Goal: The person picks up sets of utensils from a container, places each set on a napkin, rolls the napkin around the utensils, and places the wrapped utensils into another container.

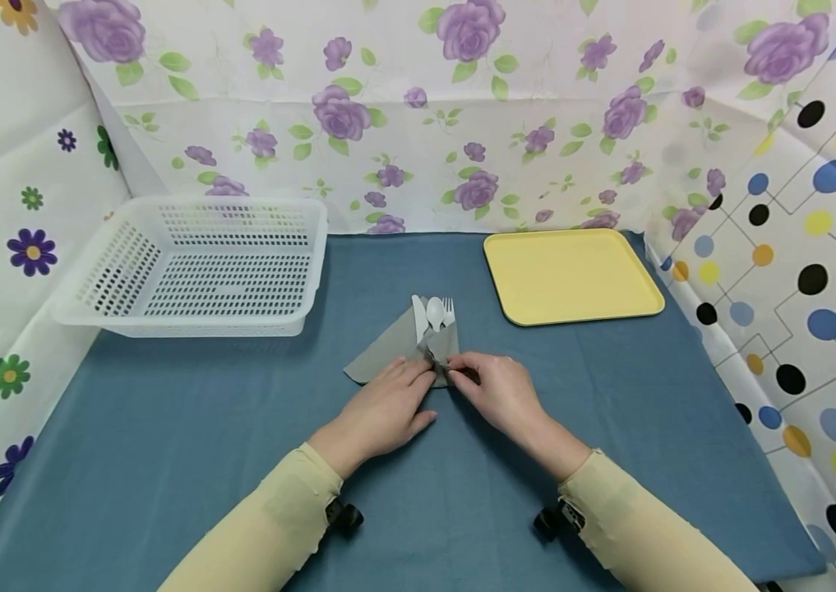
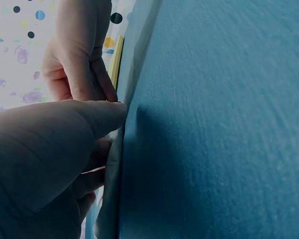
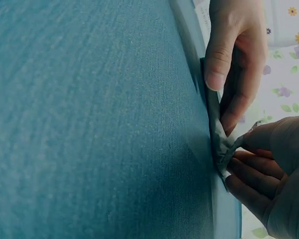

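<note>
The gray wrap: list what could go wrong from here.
The gray wrap, bunched where the right hand pinches it, might loosen if released early. The white knife, spoon and fork poke out of its fold, so they could slip out if it is tipped.

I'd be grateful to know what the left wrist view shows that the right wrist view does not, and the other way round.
Only the left wrist view shows the yellow tray, as a thin edge, and the dotted curtain.

Only the right wrist view shows the orange-flowered curtain and the crumpled fold pinched in the right hand.

Both share the two hands, the left included, the gray napkin, the blue tablecloth and the purple-flowered curtain.
</note>
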